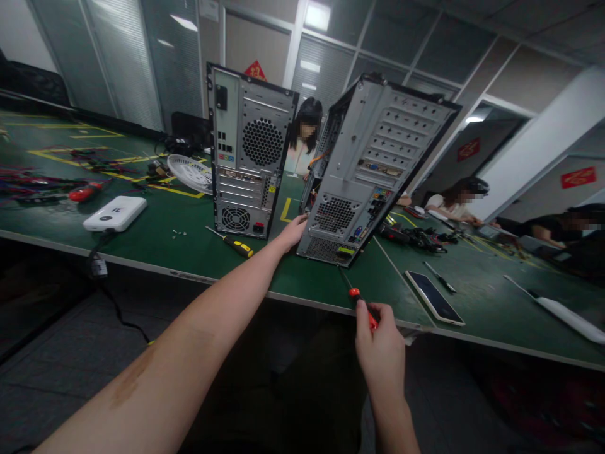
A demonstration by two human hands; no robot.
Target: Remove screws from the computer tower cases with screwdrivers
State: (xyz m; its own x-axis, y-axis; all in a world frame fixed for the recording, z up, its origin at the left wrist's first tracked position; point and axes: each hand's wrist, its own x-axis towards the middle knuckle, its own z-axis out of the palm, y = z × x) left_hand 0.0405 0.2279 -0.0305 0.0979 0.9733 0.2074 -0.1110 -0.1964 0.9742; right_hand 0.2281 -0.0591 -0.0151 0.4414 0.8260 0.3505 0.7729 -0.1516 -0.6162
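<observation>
Two computer towers stand on the green table with their backs toward me. My left hand (297, 231) reaches to the lower left side of the right-hand computer tower (350, 164); its fingers are hidden behind the case edge. That tower leans in the view and its left side looks open, with an orange cable inside. In my right hand (380, 334), fingers wrap the red and black handle of a screwdriver (354, 292). Its thin shaft points up toward the tower's bottom edge. The other computer tower (250, 157) stands upright to the left.
A yellow and black screwdriver (239, 246) and small screws (178, 234) lie at the left, near a white power bank (116, 214). Further back are a white basket (190, 173) and cables. At right lie a phone (433, 297) and a pen-like tool (439, 277). Several people sit beyond.
</observation>
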